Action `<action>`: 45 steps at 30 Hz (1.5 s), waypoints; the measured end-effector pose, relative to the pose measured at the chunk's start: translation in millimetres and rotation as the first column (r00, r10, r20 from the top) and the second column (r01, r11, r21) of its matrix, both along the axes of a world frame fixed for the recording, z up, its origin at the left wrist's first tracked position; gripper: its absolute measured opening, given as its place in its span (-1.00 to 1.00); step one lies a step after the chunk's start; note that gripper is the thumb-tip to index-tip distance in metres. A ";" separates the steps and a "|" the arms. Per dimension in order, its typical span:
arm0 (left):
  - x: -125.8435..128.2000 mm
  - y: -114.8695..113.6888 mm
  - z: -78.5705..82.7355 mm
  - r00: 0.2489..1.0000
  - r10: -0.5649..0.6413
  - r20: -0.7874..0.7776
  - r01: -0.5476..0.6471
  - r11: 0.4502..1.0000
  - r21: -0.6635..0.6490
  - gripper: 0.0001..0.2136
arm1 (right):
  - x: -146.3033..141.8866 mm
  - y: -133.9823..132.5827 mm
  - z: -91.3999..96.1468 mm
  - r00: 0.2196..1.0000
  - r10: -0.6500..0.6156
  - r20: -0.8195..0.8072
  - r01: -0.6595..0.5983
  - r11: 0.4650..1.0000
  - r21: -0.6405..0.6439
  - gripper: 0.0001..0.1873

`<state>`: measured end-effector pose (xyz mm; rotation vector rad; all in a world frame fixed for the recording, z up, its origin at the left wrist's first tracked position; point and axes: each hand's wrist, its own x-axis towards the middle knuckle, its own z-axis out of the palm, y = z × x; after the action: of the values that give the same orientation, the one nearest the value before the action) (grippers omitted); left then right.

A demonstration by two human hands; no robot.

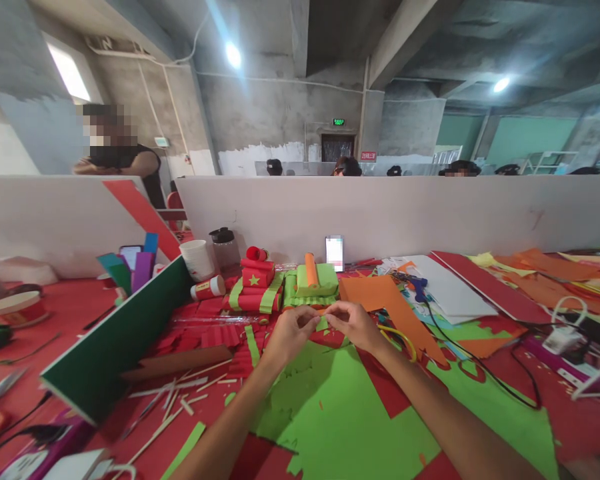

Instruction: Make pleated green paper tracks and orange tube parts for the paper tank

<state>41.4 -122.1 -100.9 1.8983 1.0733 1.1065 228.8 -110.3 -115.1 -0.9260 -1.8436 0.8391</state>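
My left hand [295, 328] and my right hand [354, 323] meet at the middle of the table, each pinched closed. A thin orange paper strip [322, 311] runs between the fingertips, and part of it is hidden by them. Just below it shows a small green scrap [323, 325]. Under my forearms lies a large sheet of bright green paper [325, 407] with ragged edges. Directly beyond my hands is a green paper model [316, 281] with an orange rolled tube [311, 270] on top. Left of it stands a red paper model [254, 287] with a yellow star and green bands.
A dark green board [115, 347] stands on edge at left, near thin wooden sticks [173, 400]. Orange paper [380, 293], a blue glue gun [419, 288] with its cable, and white boards [450, 293] lie right. A lit phone [335, 253] leans against the partition [390, 207].
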 end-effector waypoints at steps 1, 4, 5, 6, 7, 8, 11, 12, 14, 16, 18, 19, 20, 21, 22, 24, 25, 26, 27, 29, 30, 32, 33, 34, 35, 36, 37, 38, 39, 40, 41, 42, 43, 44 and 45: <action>-0.3 -0.1 -0.9 1.000 0.010 -0.027 -0.010 1.000 0.022 -0.76 | -0.4 -0.4 -0.1 1.000 -0.005 0.012 0.005 1.000 0.008 -0.82; -1.6 0.2 -3.8 0.994 0.042 -0.101 -0.035 0.996 0.076 -0.80 | -1.4 -1.9 0.6 0.998 -0.024 0.052 0.022 0.999 0.043 -0.85; -2.0 0.6 -4.7 0.992 0.051 -0.116 -0.041 0.995 0.088 -0.82 | -1.7 -2.5 1.1 0.998 -0.028 0.060 0.025 0.998 0.050 -0.85; -2.3 1.1 -5.5 0.990 0.059 -0.126 -0.047 0.994 0.097 -0.83 | -1.9 -2.9 1.5 0.998 -0.031 0.063 0.028 0.998 0.053 -0.86; -2.6 1.6 -6.2 0.989 0.064 -0.133 -0.051 0.993 0.102 -0.85 | -2.2 -3.4 1.9 0.997 -0.033 0.064 0.029 0.998 0.052 -0.86; -2.7 2.2 -6.8 0.988 0.068 -0.139 -0.053 0.993 0.106 -0.85 | -2.5 -3.8 2.2 0.997 -0.033 0.063 0.030 0.998 0.050 -0.86; -2.8 4.2 -8.5 0.985 0.071 -0.157 -0.055 0.992 0.110 -0.86 | -3.3 -5.0 2.8 0.998 -0.022 0.061 0.019 0.999 0.046 -0.86; -2.8 4.8 -8.9 0.984 0.070 -0.161 -0.053 0.993 0.110 -0.85 | -3.7 -5.3 2.9 0.998 -0.017 0.061 0.014 0.999 0.046 -0.85; -3.0 5.9 -9.5 0.983 0.068 -0.171 -0.050 0.993 0.110 -0.85 | -4.3 -5.6 3.0 0.998 -0.018 0.065 0.014 0.998 0.054 -0.85; -3.3 6.3 -9.4 0.979 0.072 -0.189 -0.050 0.992 0.116 -0.83 | -4.9 -5.5 3.0 0.996 -0.038 0.075 0.032 0.997 0.074 -0.86; -3.4 5.7 -8.4 0.974 0.079 -0.212 -0.052 0.990 0.132 -0.82 | -5.3 -5.4 3.5 0.994 -0.062 0.091 0.054 0.995 0.088 -0.87; -3.4 5.0 -7.5 0.971 0.083 -0.223 -0.051 0.989 0.142 -0.82 | -5.5 -5.4 3.8 0.992 -0.074 0.103 0.065 0.994 0.091 -0.88; -3.1 4.1 -6.6 0.969 0.084 -0.234 -0.049 0.987 0.152 -0.83 | -5.7 -5.7 4.3 0.989 -0.088 0.117 0.077 0.993 0.092 -0.90; -2.7 3.1 -5.7 0.966 0.082 -0.247 -0.043 0.986 0.163 -0.84 | -6.1 -6.0 4.7 0.986 -0.101 0.134 0.089 0.992 0.091 -0.91; -2.2 2.0 -4.8 0.962 0.078 -0.260 -0.033 0.984 0.173 -0.86 | -6.4 -6.5 5.1 0.982 -0.114 0.151 0.102 0.991 0.088 -0.92; -1.0 0.1 -3.6 0.956 0.071 -0.285 -0.017 0.982 0.190 -0.89 | -7.3 -7.3 5.4 0.974 -0.139 0.178 0.125 0.989 0.085 -0.92; -0.5 -0.6 -3.4 0.953 0.072 -0.293 -0.013 0.981 0.196 -0.90 | -7.6 -7.4 5.2 0.972 -0.142 0.186 0.129 0.988 0.081 -0.93; -0.2 -1.2 -3.4 0.952 0.073 -0.297 -0.013 0.980 0.199 -0.90 | -7.9 -7.3 4.7 0.973 -0.138 0.186 0.126 0.989 0.074 -0.93; 0.1 -1.6 -3.6 0.953 0.075 -0.295 -0.015 0.980 0.201 -0.91 | -7.9 -6.8 4.1 0.976 -0.126 0.176 0.117 0.991 0.063 -0.94; 0.3 -1.9 -4.4 0.959 0.071 -0.275 -0.013 0.978 0.207 -0.91 | -7.6 -5.1 2.4 0.988 -0.082 0.127 0.079 0.996 0.029 -0.95; 0.4 -1.9 -4.7 0.964 0.063 -0.259 -0.007 0.977 0.214 -0.91 | -7.2 -4.0 1.5 0.994 -0.056 0.091 0.055 0.998 0.008 -0.95; 0.7 -1.6 -5.3 0.975 0.036 -0.221 0.017 0.973 0.232 -0.91 | -6.2 -1.7 0.1 1.000 -0.018 0.002 0.018 0.999 -0.028 -0.93; 1.0 -1.2 -5.6 0.980 0.024 -0.199 0.025 0.970 0.241 -0.90 | -5.7 -0.5 -0.4 0.999 -0.005 -0.043 0.003 0.999 -0.045 -0.91; 1.3 -0.8 -5.8 0.984 0.017 -0.178 0.028 0.969 0.245 -0.89 | -5.1 0.5 -0.7 0.996 0.004 -0.087 -0.010 0.998 -0.064 -0.88; 1.7 -0.2 -6.0 0.988 0.014 -0.156 0.024 0.970 0.244 -0.87 | -4.6 1.3 -0.8 0.992 0.013 -0.128 -0.024 0.996 -0.084 -0.86; 1.9 0.4 -6.2 0.990 0.017 -0.137 0.016 0.972 0.236 -0.85 | -4.2 1.9 -0.7 0.986 0.021 -0.165 -0.038 0.994 -0.105 -0.83; 2.0 1.1 -6.3 0.992 0.025 -0.120 0.003 0.975 0.224 -0.83 | -3.8 2.3 -0.5 0.980 0.028 -0.195 -0.053 0.991 -0.123 -0.81; 1.9 1.7 -6.4 0.994 0.033 -0.108 -0.010 0.978 0.210 -0.82 | -3.5 2.4 0.0 0.975 0.034 -0.219 -0.065 0.988 -0.139 -0.79; 1.6 2.4 -6.5 0.994 0.037 -0.101 -0.017 0.981 0.195 -0.80 | -3.3 2.3 0.6 0.971 0.037 -0.235 -0.073 0.986 -0.149 -0.78; 1.3 3.0 -6.6 0.995 0.040 -0.096 -0.022 0.983 0.182 -0.80 | -3.2 1.8 1.3 0.969 0.040 -0.244 -0.080 0.985 -0.155 -0.77; 0.8 3.6 -6.7 0.995 0.046 -0.092 -0.029 0.985 0.173 -0.79 | -3.1 1.2 2.2 0.968 0.046 -0.245 -0.087 0.983 -0.160 -0.76; 0.4 4.2 -6.9 0.995 0.052 -0.088 -0.036 0.985 0.167 -0.79 | -3.1 0.4 3.0 0.970 0.054 -0.238 -0.094 0.982 -0.163 -0.75; 0.0 4.8 -7.2 0.995 0.057 -0.081 -0.043 0.985 0.166 -0.79 | -3.1 -0.3 3.8 0.972 0.061 -0.226 -0.099 0.982 -0.163 -0.74; -0.4 5.3 -7.5 0.995 0.062 -0.072 -0.049 0.985 0.167 -0.79 | -3.2 -0.9 4.4 0.975 0.065 -0.212 -0.100 0.982 -0.160 -0.73; -0.6 5.8 -7.9 0.996 0.066 -0.065 -0.054 0.984 0.171 -0.79 | -3.3 -1.3 4.8 0.978 0.066 -0.198 -0.097 0.984 -0.151 -0.72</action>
<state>40.8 -116.3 -108.8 2.0627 1.1124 1.2057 225.5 -111.6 -110.3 -0.8398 -1.6740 1.1022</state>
